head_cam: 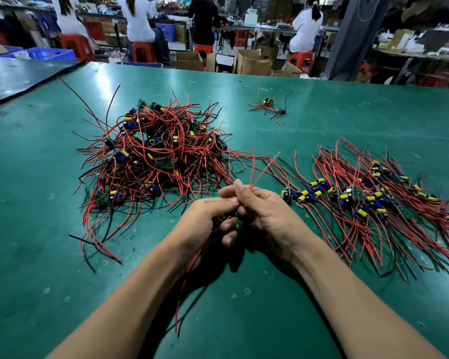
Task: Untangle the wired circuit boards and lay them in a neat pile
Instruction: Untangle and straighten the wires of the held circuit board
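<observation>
Both hands meet over the middle of the tabletop (49, 255), nearer its front edge. The left hand (205, 218) has its fingers curled round a wired board (219, 218), of which only a dark part shows between the fingers. The right hand (266, 211) pinches that board's red leads (262, 171) between thumb and fingers, and these stand up and fan out above the knuckles, blurred at their tips. More red and black wires (188, 278) hang from under the left hand and trail along the left forearm toward the front edge.

Left of the middle lies the tangled heap (153, 156), with green boards, blue and yellow parts and looping red and black wires knotted together. Toward the right edge lies the sorted pile (373, 200), where the boards sit in a band and their wires run roughly parallel, out toward the far and front sides. The nearest board of this pile is just beside the right hand. Toward the far edge, well apart from both, lies a small cluster (270, 106) of a few wired boards.

Beyond the tabletop, people sit on red stools (143, 51) at other benches, among cardboard boxes (252, 62) and blue crates (49, 53).
</observation>
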A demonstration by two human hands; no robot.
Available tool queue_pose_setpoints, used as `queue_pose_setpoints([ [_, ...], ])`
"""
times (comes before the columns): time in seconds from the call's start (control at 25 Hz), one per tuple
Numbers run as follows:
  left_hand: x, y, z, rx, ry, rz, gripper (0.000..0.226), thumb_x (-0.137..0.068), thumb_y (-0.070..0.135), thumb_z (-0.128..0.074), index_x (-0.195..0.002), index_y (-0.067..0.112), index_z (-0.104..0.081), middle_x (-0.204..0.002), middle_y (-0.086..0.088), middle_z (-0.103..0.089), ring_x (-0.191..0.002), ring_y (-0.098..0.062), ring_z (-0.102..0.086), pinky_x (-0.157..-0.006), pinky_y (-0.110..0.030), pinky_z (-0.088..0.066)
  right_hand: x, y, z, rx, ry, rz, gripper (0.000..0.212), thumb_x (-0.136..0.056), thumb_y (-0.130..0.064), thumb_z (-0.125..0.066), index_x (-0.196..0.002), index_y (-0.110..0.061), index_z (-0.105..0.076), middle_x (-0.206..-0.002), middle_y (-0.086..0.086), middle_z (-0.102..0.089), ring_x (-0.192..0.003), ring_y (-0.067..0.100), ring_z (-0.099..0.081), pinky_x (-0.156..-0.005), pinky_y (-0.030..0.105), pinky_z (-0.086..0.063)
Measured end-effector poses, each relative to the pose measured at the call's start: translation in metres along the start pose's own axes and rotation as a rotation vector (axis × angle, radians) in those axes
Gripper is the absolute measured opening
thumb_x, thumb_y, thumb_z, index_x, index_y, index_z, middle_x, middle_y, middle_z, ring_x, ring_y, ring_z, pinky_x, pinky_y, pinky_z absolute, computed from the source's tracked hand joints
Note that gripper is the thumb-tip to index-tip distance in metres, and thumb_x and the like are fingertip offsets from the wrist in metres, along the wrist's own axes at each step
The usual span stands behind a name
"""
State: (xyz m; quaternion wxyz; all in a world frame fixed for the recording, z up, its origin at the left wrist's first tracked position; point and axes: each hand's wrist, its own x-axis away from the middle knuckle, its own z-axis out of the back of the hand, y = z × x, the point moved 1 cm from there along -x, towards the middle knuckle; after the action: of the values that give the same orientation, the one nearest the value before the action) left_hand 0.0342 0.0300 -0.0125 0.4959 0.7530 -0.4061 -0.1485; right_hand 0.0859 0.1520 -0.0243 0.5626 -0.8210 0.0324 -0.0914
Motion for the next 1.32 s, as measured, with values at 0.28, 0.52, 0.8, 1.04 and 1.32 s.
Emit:
queue_pose_setpoints([
  [0.28, 0.002, 0.004, 0.0, 0.073, -0.086, 0.079, 0.016, -0.08, 0.024, -0.058, -0.068, 0.014, -0.061, -0.049, 0.002, -0.039, -0.033, -0.01, -0.033, -0.035, -0.018, -0.03, -0.002, 0.001, 0.005, 0.078, -0.069, 0.011, 0.045, -0.07, -0.058, -0.084, -0.095, -0.021, -0.078, -0.069, -0.003, -0.053, -0.089, 0.034, -0.032, -0.066, 0.043, -0.027],
  [0.52, 0.003, 0.005, -0.001, 0.068, -0.057, 0.142, 0.034, -0.088, 0.026, -0.052, -0.058, 0.012, -0.061, -0.044, 0.002, -0.032, -0.029, -0.013, -0.034, -0.036, -0.019, -0.029, 0.0, 0.002, 0.005, 0.112, -0.103, 0.0, 0.046, -0.081, -0.055, -0.076, -0.109, -0.018, -0.076, -0.081, 0.01, -0.054, -0.088, 0.036, -0.051, -0.079, 0.047, -0.042],
  [0.8, 0.0, 0.005, -0.004, 0.085, -0.02, 0.14, 0.025, -0.083, 0.025, -0.055, -0.062, 0.011, -0.054, -0.046, 0.003, -0.032, -0.034, -0.012, -0.034, -0.04, -0.021, -0.029, -0.005, 0.0, 0.007, 0.179, 0.153, 0.17, 0.034, -0.09, -0.049, -0.066, -0.102, -0.021, -0.079, -0.067, -0.005, -0.06, -0.067, 0.022, -0.058, -0.066, 0.036, -0.052],
  [1.04, 0.0, -0.001, -0.006, 0.005, -0.017, 0.093, 0.031, -0.095, 0.019, -0.046, -0.066, 0.011, -0.051, -0.048, 0.002, -0.032, -0.036, -0.011, -0.029, -0.042, -0.022, -0.025, -0.007, -0.014, 0.02, 0.303, 0.501, 0.28, 0.033, -0.103, -0.036, -0.053, -0.089, -0.02, -0.078, -0.048, -0.012, -0.03, -0.037, 0.001, -0.023, -0.037, 0.012, -0.022],
  [1.32, -0.004, -0.004, 0.001, 0.01, 0.046, 0.021, 0.029, -0.095, 0.016, -0.048, -0.07, 0.005, -0.058, -0.048, -0.001, -0.034, -0.037, -0.014, -0.033, -0.044, -0.022, -0.027, -0.005, -0.007, 0.011, 0.127, 0.364, 0.192, 0.034, -0.097, -0.042, -0.059, -0.086, -0.018, -0.08, -0.063, -0.005, -0.041, -0.043, 0.006, -0.029, -0.039, 0.017, -0.022],
])
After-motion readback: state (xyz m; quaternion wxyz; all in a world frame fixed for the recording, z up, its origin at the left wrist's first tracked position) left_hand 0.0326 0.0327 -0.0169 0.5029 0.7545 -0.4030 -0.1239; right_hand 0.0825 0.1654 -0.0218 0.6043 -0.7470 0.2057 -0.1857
